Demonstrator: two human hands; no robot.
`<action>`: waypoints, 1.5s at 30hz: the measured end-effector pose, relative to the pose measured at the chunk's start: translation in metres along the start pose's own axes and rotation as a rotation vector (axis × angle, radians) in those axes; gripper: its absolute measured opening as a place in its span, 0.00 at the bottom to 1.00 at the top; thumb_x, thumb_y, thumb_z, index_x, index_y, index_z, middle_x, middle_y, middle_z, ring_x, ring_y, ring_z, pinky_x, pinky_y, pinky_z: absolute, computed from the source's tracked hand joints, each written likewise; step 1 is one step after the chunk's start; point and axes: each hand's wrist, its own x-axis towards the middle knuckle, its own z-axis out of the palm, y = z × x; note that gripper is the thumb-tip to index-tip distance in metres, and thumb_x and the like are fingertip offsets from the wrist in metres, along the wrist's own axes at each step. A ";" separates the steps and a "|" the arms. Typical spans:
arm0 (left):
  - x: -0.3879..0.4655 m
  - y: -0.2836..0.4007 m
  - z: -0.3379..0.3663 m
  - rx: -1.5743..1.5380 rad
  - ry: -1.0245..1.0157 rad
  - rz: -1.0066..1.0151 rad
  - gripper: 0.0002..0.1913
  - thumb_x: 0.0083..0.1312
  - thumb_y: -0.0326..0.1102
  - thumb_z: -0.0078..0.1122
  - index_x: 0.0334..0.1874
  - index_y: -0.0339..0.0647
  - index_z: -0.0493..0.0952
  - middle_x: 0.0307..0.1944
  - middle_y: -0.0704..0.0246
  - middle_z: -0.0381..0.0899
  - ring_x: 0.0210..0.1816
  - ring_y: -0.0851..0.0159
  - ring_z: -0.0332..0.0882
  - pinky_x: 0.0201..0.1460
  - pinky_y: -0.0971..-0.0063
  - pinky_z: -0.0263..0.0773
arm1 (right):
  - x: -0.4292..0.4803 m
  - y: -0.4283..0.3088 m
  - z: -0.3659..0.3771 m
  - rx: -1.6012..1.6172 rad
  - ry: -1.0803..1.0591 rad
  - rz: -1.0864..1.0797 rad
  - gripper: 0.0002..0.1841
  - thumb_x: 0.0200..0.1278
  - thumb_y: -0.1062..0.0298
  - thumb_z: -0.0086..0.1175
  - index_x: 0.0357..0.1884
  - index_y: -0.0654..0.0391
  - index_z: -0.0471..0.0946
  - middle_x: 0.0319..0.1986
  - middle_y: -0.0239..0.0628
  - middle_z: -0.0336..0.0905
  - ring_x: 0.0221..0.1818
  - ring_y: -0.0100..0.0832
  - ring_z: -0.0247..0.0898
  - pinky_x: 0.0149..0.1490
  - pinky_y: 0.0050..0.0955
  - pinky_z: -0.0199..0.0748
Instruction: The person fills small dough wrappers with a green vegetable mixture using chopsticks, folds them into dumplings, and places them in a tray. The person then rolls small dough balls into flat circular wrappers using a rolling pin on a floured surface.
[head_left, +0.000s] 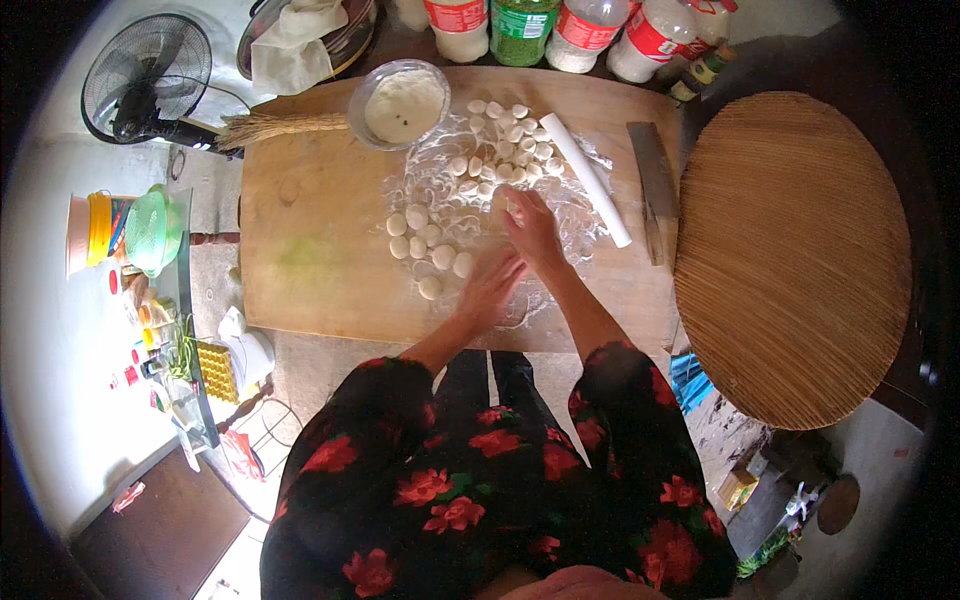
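Note:
Over the floured wooden board (322, 225), my right hand (534, 231) has its fingers curled near the lower edge of a group of small cut dough pieces (504, 150). Motion blurs my left hand (491, 281), which lies just below and left of the right one, close to it or touching. Whether either hand holds dough is hidden by the blur and the fingers. Several flattened round dough discs (418, 247) lie left of my left hand. A white rolling pin (586, 180) rests at a slant to the right of the dough pieces.
A bowl of flour (401, 105) and a straw brush (289, 129) occupy the board's far left. A broad-bladed knife (652, 187) lies near its right edge, beside a large round wooden board (795, 262). Filled plastic bottles (521, 34) line the back. A fan (146, 79) stands left.

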 end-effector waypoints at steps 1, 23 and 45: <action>-0.015 -0.007 -0.011 0.065 0.034 -0.014 0.27 0.69 0.31 0.58 0.73 0.48 0.73 0.77 0.66 0.68 0.81 0.56 0.60 0.84 0.41 0.44 | 0.009 -0.005 0.014 -0.057 -0.022 -0.010 0.20 0.64 0.68 0.65 0.58 0.58 0.79 0.52 0.50 0.80 0.55 0.54 0.79 0.58 0.48 0.79; -0.048 0.014 -0.054 -0.057 0.288 -0.099 0.24 0.66 0.23 0.61 0.66 0.41 0.77 0.69 0.59 0.76 0.74 0.49 0.70 0.79 0.43 0.57 | -0.060 0.024 -0.033 -0.208 0.025 0.041 0.22 0.56 0.70 0.69 0.54 0.58 0.79 0.46 0.47 0.81 0.52 0.51 0.77 0.58 0.46 0.78; 0.082 0.038 -0.022 -0.025 0.207 0.016 0.25 0.74 0.32 0.55 0.73 0.39 0.70 0.76 0.57 0.67 0.79 0.47 0.61 0.82 0.43 0.49 | -0.100 0.027 -0.058 0.071 0.302 0.259 0.17 0.66 0.69 0.67 0.56 0.55 0.83 0.52 0.42 0.82 0.53 0.41 0.81 0.54 0.37 0.82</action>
